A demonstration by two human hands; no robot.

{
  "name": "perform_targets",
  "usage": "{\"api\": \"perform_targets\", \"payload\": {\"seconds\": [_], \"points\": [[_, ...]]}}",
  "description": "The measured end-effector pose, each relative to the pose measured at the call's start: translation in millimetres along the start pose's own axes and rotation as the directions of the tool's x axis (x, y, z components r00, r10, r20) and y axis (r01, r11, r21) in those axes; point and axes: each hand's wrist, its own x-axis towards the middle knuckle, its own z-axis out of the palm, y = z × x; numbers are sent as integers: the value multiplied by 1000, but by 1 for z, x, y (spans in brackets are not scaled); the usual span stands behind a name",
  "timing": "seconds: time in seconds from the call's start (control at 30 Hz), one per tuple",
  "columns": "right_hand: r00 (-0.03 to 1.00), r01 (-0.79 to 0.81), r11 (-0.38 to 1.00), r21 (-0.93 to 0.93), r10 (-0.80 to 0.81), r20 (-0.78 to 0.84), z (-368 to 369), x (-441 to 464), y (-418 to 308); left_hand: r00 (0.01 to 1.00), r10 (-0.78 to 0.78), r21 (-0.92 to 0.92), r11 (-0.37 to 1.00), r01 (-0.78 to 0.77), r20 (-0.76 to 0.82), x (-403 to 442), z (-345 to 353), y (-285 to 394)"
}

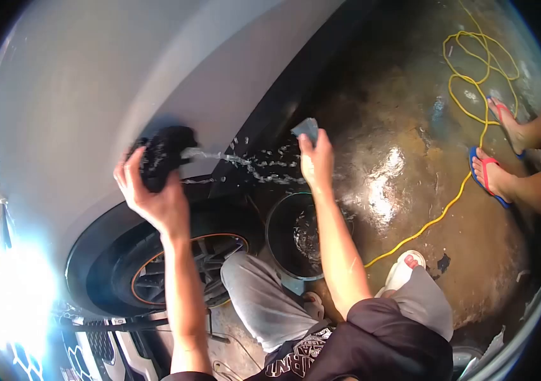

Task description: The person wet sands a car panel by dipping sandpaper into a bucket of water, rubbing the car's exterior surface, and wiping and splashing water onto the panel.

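My left hand (pixel 156 200) is closed around a dripping black sponge or cloth (pixel 167 149), up against or very near the car's pale grey body panel (pixel 220 82). Which of the two it is, the blur does not let me tell. A splash of water (pixel 245 162) trails from it toward the right. In my right hand (pixel 318 162) a small flat grey pad (pixel 307 129) is pinched, held away from the car over the wet floor. Below my right hand, a dark round bucket (pixel 269 238) holds water with a broken surface, partly hidden by my forearm.
A car wheel (pixel 188 260) with an orange-edged rim sits left of my knees. Bright light (pixel 13 292) glares at lower left. A yellow cord (pixel 439 219) crosses the wet floor (pixel 404 127). Another person's feet in flip-flops (pixel 493 174) stand at right.
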Motion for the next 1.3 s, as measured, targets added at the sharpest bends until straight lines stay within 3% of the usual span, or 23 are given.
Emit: {"api": "perform_targets", "payload": {"seconds": [0.03,0.1,0.13,0.17,0.23,0.27,0.37,0.4,0.43,0.5,0.57,0.6,0.63,0.7,0.73,0.83,0.9,0.97,1.1,1.13,1.23,1.27,1.3], "points": [[999,-13,999,37,14,-29,-2,9,18,997,52,19,999,-51,-59,7,-2,-3],[994,-76,993,94,83,-70,-2,23,50,941,321,270,901,-338,106,8,-5,-22],[990,-118,971,207,131,-49,-7,30,52,754,496,253,735,-629,431,-3,8,-54],[984,-161,954,252,175,-33,-8,34,51,606,676,113,623,-774,420,-14,31,-80],[982,-176,949,262,187,-18,-9,41,44,359,805,-74,442,-894,473,-16,84,-69],[981,-184,947,264,192,-5,-11,44,40,274,787,-132,407,-904,552,-10,115,-47],[982,-181,904,387,188,19,-23,62,21,123,795,-114,234,-966,594,45,212,29],[978,-182,886,427,206,-12,-29,68,15,150,839,-57,211,-976,523,72,234,58],[973,-184,865,467,227,-39,-33,73,10,174,806,-18,223,-975,566,101,251,82],[957,-182,842,508,270,-105,-38,81,7,289,740,-25,381,-924,607,156,261,128],[938,-165,875,455,281,-201,-39,88,17,314,765,13,372,-928,563,186,254,139],[923,-156,832,533,315,-221,-38,87,13,313,659,16,416,-909,684,188,240,143],[926,-163,830,533,315,-209,-36,87,12,318,650,24,418,-908,691,178,231,129],[912,-204,767,608,374,-166,-31,91,11,167,834,103,132,-986,526,133,220,70],[913,-260,759,596,395,-106,-34,91,5,195,760,73,192,-979,620,97,194,55],[927,-275,745,607,373,-37,-41,104,13,68,517,-105,298,-949,853,4,113,-19],[933,-241,777,581,350,-81,-50,113,31,73,346,-88,429,-899,935,-36,49,-58],[925,-225,801,555,355,-136,-59,119,53,86,248,-42,470,-881,965,-48,-12,-82],[911,-317,827,465,401,-92,-64,121,94,333,162,195,549,-813,929,-7,-74,-78],[910,-317,794,518,409,-72,-63,120,97,401,115,280,545,-790,909,13,-81,-65],[924,-291,804,519,377,-67,-61,118,96,537,294,358,489,-795,791,60,-85,-54],[949,-191,856,481,287,-133,-58,118,95,588,267,414,496,-763,763,73,-81,-44],[949,-198,860,470,289,-130,-56,115,94,650,307,452,516,-728,696,83,-70,-36]]}}
